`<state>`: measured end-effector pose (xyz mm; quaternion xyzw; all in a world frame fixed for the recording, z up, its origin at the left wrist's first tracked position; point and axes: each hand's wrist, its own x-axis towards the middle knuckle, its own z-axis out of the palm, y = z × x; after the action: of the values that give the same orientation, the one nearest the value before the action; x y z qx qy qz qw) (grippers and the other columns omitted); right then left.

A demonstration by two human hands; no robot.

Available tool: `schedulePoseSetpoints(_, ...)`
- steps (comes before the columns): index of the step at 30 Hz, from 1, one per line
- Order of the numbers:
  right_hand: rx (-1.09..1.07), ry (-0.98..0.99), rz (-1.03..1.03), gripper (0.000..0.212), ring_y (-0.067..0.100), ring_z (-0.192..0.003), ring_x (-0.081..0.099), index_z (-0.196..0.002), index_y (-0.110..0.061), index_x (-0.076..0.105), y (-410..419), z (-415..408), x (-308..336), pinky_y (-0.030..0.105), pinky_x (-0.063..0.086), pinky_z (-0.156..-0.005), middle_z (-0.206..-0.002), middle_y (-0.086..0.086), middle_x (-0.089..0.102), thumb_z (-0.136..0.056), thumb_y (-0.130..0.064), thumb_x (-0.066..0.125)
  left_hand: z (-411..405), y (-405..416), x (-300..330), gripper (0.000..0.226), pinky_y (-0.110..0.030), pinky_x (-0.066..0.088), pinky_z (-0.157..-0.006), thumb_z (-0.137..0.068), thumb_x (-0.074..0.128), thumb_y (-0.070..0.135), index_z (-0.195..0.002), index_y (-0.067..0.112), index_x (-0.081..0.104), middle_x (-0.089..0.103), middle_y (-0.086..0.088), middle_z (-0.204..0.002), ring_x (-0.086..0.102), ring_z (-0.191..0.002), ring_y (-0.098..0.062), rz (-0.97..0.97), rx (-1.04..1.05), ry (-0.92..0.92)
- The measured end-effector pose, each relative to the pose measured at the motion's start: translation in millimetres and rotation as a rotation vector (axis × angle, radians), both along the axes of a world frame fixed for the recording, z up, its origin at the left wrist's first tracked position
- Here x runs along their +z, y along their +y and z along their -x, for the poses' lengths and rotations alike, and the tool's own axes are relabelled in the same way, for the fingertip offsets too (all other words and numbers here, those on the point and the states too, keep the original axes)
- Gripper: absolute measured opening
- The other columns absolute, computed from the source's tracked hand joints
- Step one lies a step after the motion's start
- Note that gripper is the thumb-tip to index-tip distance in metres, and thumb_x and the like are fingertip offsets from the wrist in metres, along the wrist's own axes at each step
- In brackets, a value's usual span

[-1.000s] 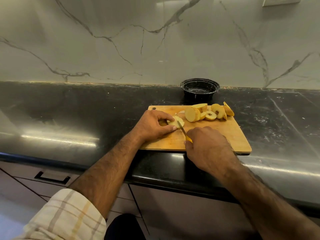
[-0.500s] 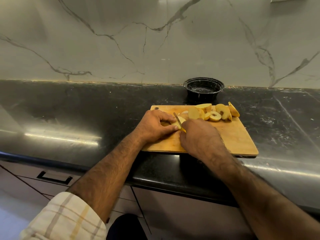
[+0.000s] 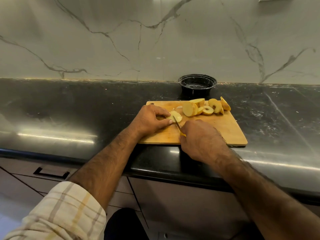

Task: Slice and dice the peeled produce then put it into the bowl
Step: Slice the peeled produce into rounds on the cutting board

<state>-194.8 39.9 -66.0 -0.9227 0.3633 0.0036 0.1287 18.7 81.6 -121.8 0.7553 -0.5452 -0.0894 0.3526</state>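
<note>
Your left hand (image 3: 150, 120) pinches a pale slice (image 3: 176, 116) against the cutting board (image 3: 223, 129). Your right hand (image 3: 199, 137), just beside it, grips the knife (image 3: 177, 125), blade on that slice. The bowl (image 3: 197, 85) sits beyond both hands.

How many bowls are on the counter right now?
1: a black bowl stands on the dark counter against the marble wall, just behind the far edge of the cutting board. No others show.

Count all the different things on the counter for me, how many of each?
Cutting board: 1
Knife: 1
Black bowl: 1
Piece being cut: 1
Pile of cut slices: 1; slices overlap too much to count
Total: 5
</note>
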Motion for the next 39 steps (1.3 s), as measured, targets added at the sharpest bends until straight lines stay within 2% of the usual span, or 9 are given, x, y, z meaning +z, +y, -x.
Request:
schedulePoseSetpoints(6, -0.011, -0.141, 0.053, 0.032, 0.014, -0.096, 0.057, -0.132, -0.028, 0.062, 1, 10, 2, 0.036, 0.055, -0.084, -0.110, -0.005, 0.063, -0.102, -0.039, 0.058, -6, 6, 1, 0.041, -0.027, 0.055, -0.096, -0.084, 0.087, 0.040, -0.122, 0.029, 0.075, 0.069, 0.015, -0.121, 0.063, -0.112, -0.003, 0.024, 0.003, 0.069)
schedulePoseSetpoints(12, 0.008, -0.076, 0.062, 0.030, 0.017, -0.096, 0.054, -0.129, -0.024, 0.060, 1, -13, -5, 0.036, 0.052, -0.082, -0.109, -0.002, 0.059, -0.104, -0.039, 0.056, -7, 3, -5, 0.029, -0.024, 0.055, -0.099, -0.083, 0.089, 0.035, -0.110, 0.027, 0.080, 0.075, 0.015, -0.111, 0.066, -0.108, 0.001, 0.053, -0.003, 0.035)
schedulePoseSetpoints(15, 0.001, -0.054, 0.071, 0.028, 0.018, -0.095, 0.053, -0.128, -0.023, 0.060, -4, -25, -8, 0.035, 0.048, -0.078, -0.104, -0.003, 0.054, -0.103, -0.036, 0.057, -8, 1, -6, 0.023, -0.016, 0.046, -0.103, -0.084, 0.087, 0.034, -0.106, 0.025, 0.082, 0.077, 0.013, -0.111, 0.066, -0.111, 0.002, 0.040, -0.004, -0.005)
schedulePoseSetpoints(18, -0.005, -0.036, 0.064, 0.028, 0.018, -0.093, 0.053, -0.128, -0.022, 0.061, -9, -38, -5, 0.035, 0.048, -0.075, -0.102, -0.002, 0.054, -0.102, -0.031, 0.058, -12, -1, -6, 0.018, -0.005, 0.034, -0.098, -0.087, 0.086, 0.032, -0.104, 0.025, 0.083, 0.078, 0.012, -0.109, 0.067, -0.111, 0.001, 0.036, -0.001, -0.036)
schedulePoseSetpoints(23, -0.013, -0.038, 0.056, 0.030, 0.018, -0.093, 0.053, -0.129, -0.022, 0.063, -13, -45, 0, 0.034, 0.049, -0.074, -0.106, 0.001, 0.057, -0.100, -0.029, 0.062, -9, -2, -5, 0.017, -0.009, 0.041, -0.096, -0.089, 0.084, 0.029, -0.104, 0.023, 0.083, 0.078, 0.010, -0.109, 0.066, -0.109, -0.001, 0.029, 0.002, -0.044)
schedulePoseSetpoints(28, -0.007, -0.026, 0.054, 0.033, 0.020, -0.094, 0.054, -0.131, -0.023, 0.061, -6, -28, -5, 0.036, 0.052, -0.080, -0.106, -0.001, 0.058, -0.099, -0.030, 0.064, -9, -1, -5, 0.016, 0.006, 0.032, -0.087, -0.090, 0.083, 0.029, -0.105, 0.023, 0.083, 0.077, 0.012, -0.108, 0.066, -0.108, 0.001, 0.040, 0.003, -0.079)
schedulePoseSetpoints(32, 0.019, -0.007, 0.050, 0.031, 0.018, -0.099, 0.055, -0.129, -0.024, 0.061, -2, -10, -2, 0.037, 0.054, -0.089, -0.112, -0.002, 0.059, -0.099, -0.032, 0.064, -6, 1, -2, 0.017, -0.005, 0.038, -0.088, -0.089, 0.084, 0.031, -0.105, 0.025, 0.083, 0.074, 0.015, -0.108, 0.064, -0.105, 0.003, 0.041, 0.003, -0.069)
schedulePoseSetpoints(36, -0.001, -0.096, 0.054, 0.032, 0.017, -0.097, 0.059, -0.131, -0.026, 0.062, 0, -2, 1, 0.038, 0.057, -0.086, -0.111, -0.003, 0.063, -0.102, -0.037, 0.059, -5, 5, 0, 0.016, -0.012, 0.044, -0.086, -0.091, 0.081, 0.029, -0.107, 0.025, 0.083, 0.068, 0.016, -0.104, 0.060, -0.099, 0.001, 0.030, 0.000, -0.055)
schedulePoseSetpoints(39, 0.011, -0.130, 0.075, 0.031, 0.017, -0.096, 0.059, -0.130, -0.026, 0.061, 2, -4, -1, 0.037, 0.057, -0.084, -0.109, -0.003, 0.063, -0.103, -0.040, 0.056, -5, 6, -1, 0.016, -0.020, 0.053, -0.094, -0.092, 0.081, 0.025, -0.107, 0.026, 0.082, 0.070, 0.017, -0.104, 0.064, -0.101, 0.000, 0.037, 0.011, -0.071)
